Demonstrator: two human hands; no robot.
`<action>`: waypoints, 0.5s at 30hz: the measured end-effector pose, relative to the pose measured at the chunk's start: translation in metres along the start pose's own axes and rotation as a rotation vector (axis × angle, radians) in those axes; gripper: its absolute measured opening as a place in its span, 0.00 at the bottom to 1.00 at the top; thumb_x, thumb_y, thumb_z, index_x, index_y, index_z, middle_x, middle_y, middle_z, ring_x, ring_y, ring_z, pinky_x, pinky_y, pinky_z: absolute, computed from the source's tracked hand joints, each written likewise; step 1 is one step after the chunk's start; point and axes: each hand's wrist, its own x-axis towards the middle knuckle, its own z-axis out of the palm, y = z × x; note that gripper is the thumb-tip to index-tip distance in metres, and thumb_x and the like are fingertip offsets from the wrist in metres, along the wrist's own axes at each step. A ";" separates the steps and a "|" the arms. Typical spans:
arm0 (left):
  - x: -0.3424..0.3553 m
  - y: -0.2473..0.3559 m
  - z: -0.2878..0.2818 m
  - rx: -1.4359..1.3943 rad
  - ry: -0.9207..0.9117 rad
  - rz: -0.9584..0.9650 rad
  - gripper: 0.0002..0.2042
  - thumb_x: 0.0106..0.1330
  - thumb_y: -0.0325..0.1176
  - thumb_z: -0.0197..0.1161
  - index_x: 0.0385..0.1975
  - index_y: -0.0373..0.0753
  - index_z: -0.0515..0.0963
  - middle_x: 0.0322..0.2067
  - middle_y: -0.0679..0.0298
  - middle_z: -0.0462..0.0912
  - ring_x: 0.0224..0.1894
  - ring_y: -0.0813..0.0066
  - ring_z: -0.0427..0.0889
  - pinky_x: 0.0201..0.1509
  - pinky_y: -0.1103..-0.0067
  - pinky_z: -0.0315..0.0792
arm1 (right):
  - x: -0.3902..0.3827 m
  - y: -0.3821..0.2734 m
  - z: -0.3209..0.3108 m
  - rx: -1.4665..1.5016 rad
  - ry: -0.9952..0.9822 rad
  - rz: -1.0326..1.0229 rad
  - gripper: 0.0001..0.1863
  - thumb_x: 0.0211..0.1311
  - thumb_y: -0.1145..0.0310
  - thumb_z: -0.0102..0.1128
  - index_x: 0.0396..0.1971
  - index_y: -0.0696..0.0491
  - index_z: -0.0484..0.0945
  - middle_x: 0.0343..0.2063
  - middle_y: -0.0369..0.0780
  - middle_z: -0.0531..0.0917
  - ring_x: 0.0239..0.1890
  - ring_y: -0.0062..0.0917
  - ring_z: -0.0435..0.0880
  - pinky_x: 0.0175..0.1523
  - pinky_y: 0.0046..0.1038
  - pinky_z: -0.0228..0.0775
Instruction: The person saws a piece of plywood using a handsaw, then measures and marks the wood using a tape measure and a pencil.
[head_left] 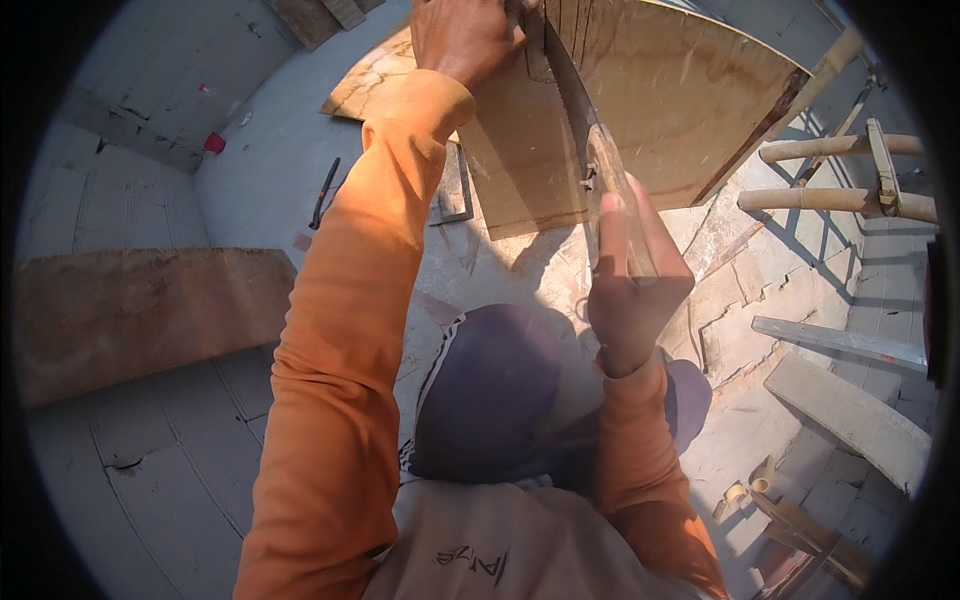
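A handsaw (575, 95) with a worn wooden handle runs across a sheet of plywood (680, 110) at the top. My right hand (640, 290) is closed round the saw's handle, with a finger stretched along it. Near the blade's far end, my left hand (468, 42) grips the plywood; the top edge of the picture cuts off most of its fingers. Dark pencil-like lines mark the board beside the blade. The plywood lies tilted in front of my bent knees (490, 390), its near edge over the dusty floor.
A reddish-brown board (150, 315) lies at the left. Near my left forearm are a dark slim tool (325, 193) and a small red cup-like object (214, 143). Bamboo poles (830, 200) stand at the right, above a metal bar (840, 340) and a grey plank (850, 415).
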 end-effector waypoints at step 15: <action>0.005 -0.006 0.005 -0.015 -0.016 -0.018 0.08 0.66 0.36 0.65 0.41 0.45 0.85 0.40 0.63 0.88 0.49 0.66 0.84 0.55 0.64 0.65 | 0.022 0.005 0.015 0.076 0.013 -0.062 0.17 0.67 0.76 0.64 0.52 0.69 0.81 0.36 0.50 0.90 0.33 0.21 0.86 0.41 0.23 0.77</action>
